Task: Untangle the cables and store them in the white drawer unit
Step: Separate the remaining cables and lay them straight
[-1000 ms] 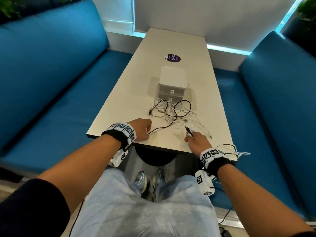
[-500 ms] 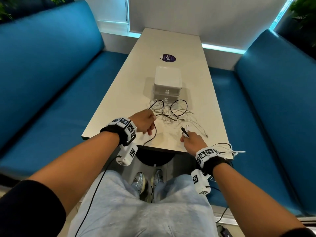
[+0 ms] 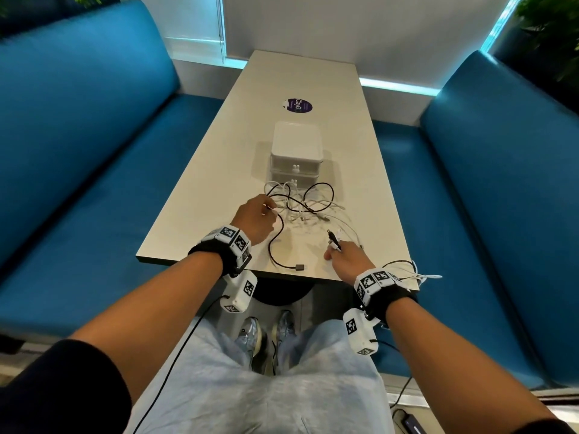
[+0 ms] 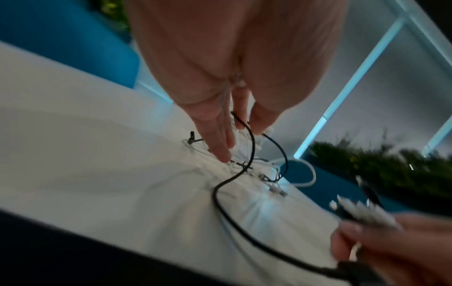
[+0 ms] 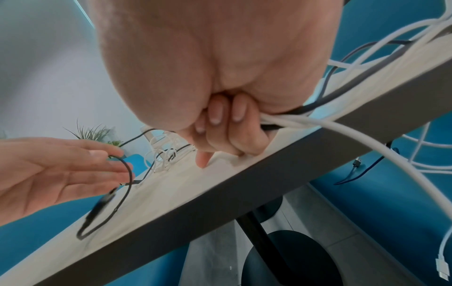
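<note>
Here the left hand (image 3: 255, 219) reaches with straight, slightly spread fingers (image 4: 221, 139) into the tangle of thin black and white cables (image 3: 302, 203), a black cable (image 4: 247, 147) running between them. Just beyond the fingertips stands the white plastic two-drawer unit (image 3: 296, 151). The right hand (image 3: 347, 256) curls tightly around a bundle of white and black cable ends (image 5: 291, 119).

I see black wristbands (image 3: 216, 252) with checkered marker tags, white camera boxes (image 3: 239, 291) hanging below, dark sleeves (image 3: 62, 386), pale-blue shorts (image 3: 250, 399), silver shoes (image 3: 249, 338).
</note>
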